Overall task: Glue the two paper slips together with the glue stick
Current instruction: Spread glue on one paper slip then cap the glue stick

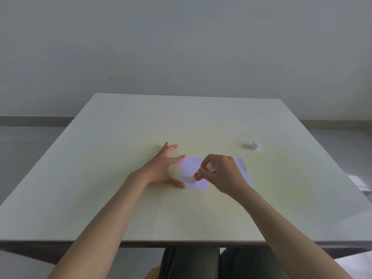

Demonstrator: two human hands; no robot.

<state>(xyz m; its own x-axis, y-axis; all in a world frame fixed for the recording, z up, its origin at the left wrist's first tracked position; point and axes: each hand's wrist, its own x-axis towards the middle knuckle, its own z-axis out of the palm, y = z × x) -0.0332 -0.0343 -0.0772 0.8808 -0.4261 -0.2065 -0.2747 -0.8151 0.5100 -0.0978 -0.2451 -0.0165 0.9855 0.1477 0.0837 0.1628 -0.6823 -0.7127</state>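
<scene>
Keep your left hand (161, 168), fingers spread wide, pinning the white paper slip (191, 170) mid-tabletop w/ thumb & fingertip, while your right hand (223, 174) gripping the red glue stick (203, 172) strokes lightly twd the edges

Plain, bare room, likely an office or recording space: blank grey-white wall (181, 47), grey floor (24, 141) with low skirting, one pale square surface (141, 208) on a dark frame.

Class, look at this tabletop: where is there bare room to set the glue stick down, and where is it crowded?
Free: the broad strip between the paper slips and the table's near edge, the whole far half behind the left hand, and the left side. Crowded: the centre, where the right hand works the glue stick; the cap sits far right.
</scene>
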